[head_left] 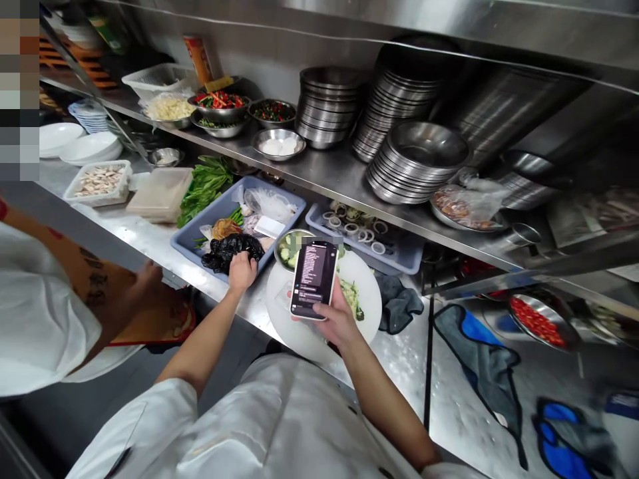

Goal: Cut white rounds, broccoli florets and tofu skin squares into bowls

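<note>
Currently, white-framed rectangular smartphone gripped in right hand over round white cutting board, crumpled black plastic bag touched by left hand in blue-grey plastic tray, left fingers' closure unclear.

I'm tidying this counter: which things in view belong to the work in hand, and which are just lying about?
In use, it seems: phone, in the right hand; crumpled black item, under the left hand; blue tray.

Seemingly just lying about: stacked metal bowls; grey cloth; white plates.
</note>
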### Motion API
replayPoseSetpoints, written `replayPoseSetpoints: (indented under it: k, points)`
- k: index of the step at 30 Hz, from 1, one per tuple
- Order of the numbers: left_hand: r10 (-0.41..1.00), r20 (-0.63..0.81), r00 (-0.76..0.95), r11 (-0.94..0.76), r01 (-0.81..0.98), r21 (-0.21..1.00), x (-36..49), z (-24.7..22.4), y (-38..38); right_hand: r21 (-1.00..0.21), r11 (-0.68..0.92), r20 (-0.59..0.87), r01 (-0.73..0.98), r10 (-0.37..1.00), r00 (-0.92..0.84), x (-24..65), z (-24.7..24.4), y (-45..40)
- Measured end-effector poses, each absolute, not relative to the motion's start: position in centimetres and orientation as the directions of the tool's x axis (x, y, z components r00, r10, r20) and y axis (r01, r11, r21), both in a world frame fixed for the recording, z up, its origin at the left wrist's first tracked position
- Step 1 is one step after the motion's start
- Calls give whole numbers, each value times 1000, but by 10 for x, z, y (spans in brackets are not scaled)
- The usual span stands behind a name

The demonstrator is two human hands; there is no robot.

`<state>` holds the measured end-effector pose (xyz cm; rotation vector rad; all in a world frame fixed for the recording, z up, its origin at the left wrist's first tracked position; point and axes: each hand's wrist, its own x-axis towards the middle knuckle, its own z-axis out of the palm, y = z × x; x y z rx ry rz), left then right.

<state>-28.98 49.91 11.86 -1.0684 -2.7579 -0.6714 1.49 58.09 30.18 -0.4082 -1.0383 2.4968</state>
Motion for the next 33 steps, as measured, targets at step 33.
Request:
replayPoseSetpoints:
  k: [33]
  points:
    - [576, -49, -816, 770, 521, 369, -271, 140, 498, -767, -605, -303, -213, 635, -711, 35, 334, 541]
